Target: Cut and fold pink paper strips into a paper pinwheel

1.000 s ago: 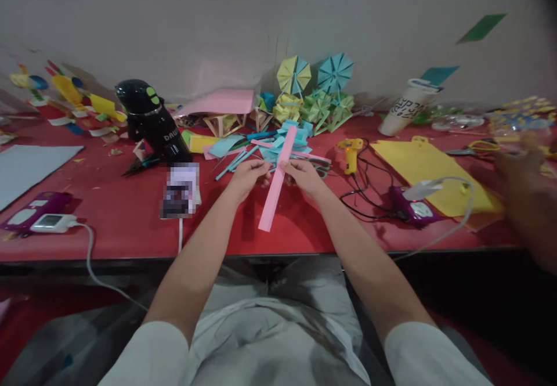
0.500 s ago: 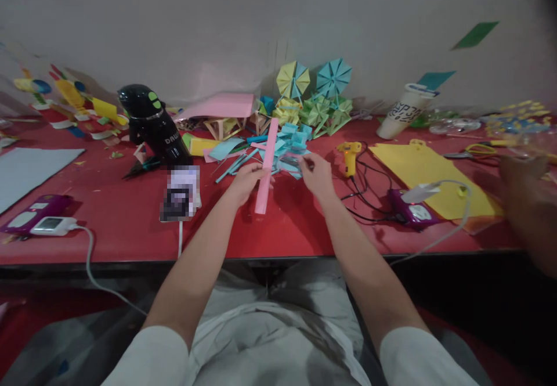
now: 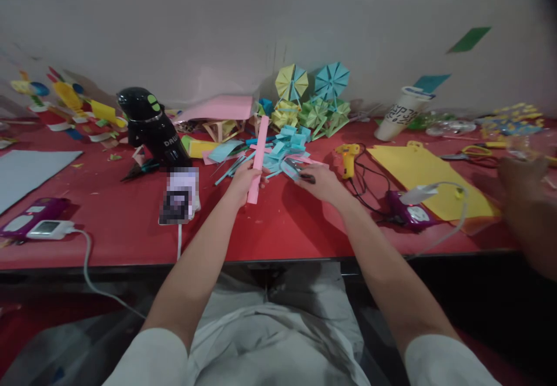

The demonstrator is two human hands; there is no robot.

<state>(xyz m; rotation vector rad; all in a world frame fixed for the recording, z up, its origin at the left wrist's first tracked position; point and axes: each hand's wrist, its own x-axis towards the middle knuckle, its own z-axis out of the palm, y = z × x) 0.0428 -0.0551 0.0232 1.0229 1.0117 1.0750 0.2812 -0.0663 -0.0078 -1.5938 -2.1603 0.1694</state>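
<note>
My left hand [image 3: 244,184] is closed around a long pink paper strip [image 3: 260,157], which stands tilted up from the table. In my right hand [image 3: 322,181] is a pair of dark-handled scissors [image 3: 307,178], its blades pointing to the left and away from me. The scissors lie low over a pile of blue paper pieces [image 3: 287,145]. A thin pink strip [image 3: 310,160] shows just beyond my right fingers. Fingers on the far side of both hands are partly hidden.
A black bottle [image 3: 152,127] and a phone [image 3: 179,195] are to the left. Folded paper umbrellas [image 3: 332,81] stand behind the pile. At right are a yellow glue gun [image 3: 348,159], its cable, a cup [image 3: 402,114], yellow sheets [image 3: 429,177] and another person's hand [image 3: 522,186].
My right hand has turned and lowered over the blue pile, so the scissors show more clearly. The pink strip in my left hand has shifted slightly left.
</note>
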